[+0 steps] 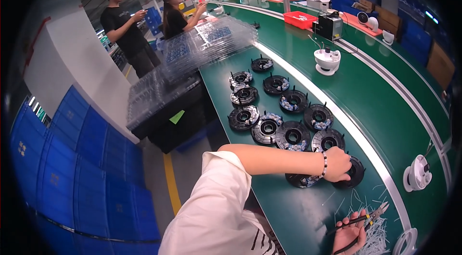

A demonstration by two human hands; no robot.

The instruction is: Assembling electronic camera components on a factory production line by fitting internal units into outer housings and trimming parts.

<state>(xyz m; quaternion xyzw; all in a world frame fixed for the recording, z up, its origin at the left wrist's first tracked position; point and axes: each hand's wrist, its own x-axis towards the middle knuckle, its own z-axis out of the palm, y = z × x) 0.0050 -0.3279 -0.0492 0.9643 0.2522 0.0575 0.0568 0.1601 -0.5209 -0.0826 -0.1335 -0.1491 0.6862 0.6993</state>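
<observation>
Left hand (338,164), one: fingers curled over a black disc (357,174) at the near right of the disc rows (whether gripping, cannot tell). Right hand (350,233), one: fingers closed round cutters (375,215), near white clippings (378,240). Green bench (288,209), one: beneath all.

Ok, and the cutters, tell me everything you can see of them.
The cutters look like a hand tool with bare, metallic jaws and black, seemingly coated handles, with yellow patches near the pivot. They lie diagonally in the right hand, jaws toward the picture's upper right, handles spread apart. The fingers curl over the upper handle. The tool is at or above a pile of thin white strips; contact is unclear.
</observation>
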